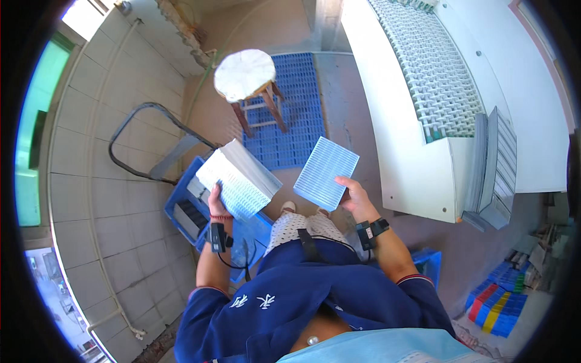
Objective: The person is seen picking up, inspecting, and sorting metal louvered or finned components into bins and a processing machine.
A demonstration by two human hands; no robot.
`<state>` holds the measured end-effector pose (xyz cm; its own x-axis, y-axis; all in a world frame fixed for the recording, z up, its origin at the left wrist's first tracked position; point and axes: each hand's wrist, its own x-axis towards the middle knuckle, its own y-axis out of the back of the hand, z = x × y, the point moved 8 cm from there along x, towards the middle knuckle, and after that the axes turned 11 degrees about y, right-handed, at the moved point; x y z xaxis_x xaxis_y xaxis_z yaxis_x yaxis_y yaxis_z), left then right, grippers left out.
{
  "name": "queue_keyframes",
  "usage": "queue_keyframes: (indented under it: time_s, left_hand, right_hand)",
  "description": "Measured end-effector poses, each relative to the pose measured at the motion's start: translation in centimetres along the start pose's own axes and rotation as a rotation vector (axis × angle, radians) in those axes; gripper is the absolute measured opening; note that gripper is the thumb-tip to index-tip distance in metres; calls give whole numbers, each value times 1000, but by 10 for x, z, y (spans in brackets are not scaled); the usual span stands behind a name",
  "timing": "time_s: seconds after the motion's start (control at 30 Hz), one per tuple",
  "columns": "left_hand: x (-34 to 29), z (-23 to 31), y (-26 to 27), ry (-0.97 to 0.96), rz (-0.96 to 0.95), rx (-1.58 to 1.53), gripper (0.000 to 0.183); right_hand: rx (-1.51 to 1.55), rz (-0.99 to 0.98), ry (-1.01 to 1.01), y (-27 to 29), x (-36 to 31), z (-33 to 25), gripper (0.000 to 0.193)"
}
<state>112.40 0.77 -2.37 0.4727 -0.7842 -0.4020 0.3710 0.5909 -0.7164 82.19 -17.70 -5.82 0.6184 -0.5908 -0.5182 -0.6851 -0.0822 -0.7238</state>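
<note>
My left hand [216,202] is closed around the edge of a thick stack of thin white rectangular ribbed panels [239,178], tilted in front of me. Its fingers are partly hidden beneath the stack. In my right hand [356,198] is a flat pale-blue rectangular panel [324,172] with fine parallel ribs, gripped at its right edge with the thumb on top. A gap separates the panel from the stack. Below the stack, on the left, a blue plastic crate [171,209] holds more panels, partly hidden by my arm.
A white machine [387,121] with a woven mesh belt [430,66] stands at right, grey slatted panels [493,163] leaning at its end. Ahead, a round-topped stool [245,74] stands on a blue grid mat [302,109]. A black-framed trolley handle [115,142] rises by the tiled wall [78,175].
</note>
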Motion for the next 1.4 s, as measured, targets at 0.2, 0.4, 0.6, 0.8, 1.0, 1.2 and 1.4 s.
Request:
queue_keyframes:
  time_s: [0.2, 0.4, 0.6, 0.8, 1.0, 1.2, 1.4]
  left_hand:
    - [-44, 29, -24, -187, 28, -105, 60]
    - [-19, 58, -89, -298, -1, -161, 62]
    - [79, 90, -137, -285, -93, -124, 63]
    - [203, 130, -221, -176, -139, -68, 61]
    - [308, 151, -327, -25, -240, -21, 62]
    - [393, 109, -472, 288, -414, 21, 54]
    - [463, 61, -626, 391, -608, 114, 49]
  right_hand:
    - [-77, -149, 83, -65, 21, -45, 49]
    - [36, -223, 153, -101, 60, -94, 52]
    - [56, -265, 240, -139, 135, -160, 46]
    - [132, -108, 403, -184, 182, -251, 45]
    - [187, -8, 677, -189, 180, -342, 51]
    - [265, 129, 920, -129, 151, -414, 58]
    - [306, 360, 1141, -103, 129, -459, 57]
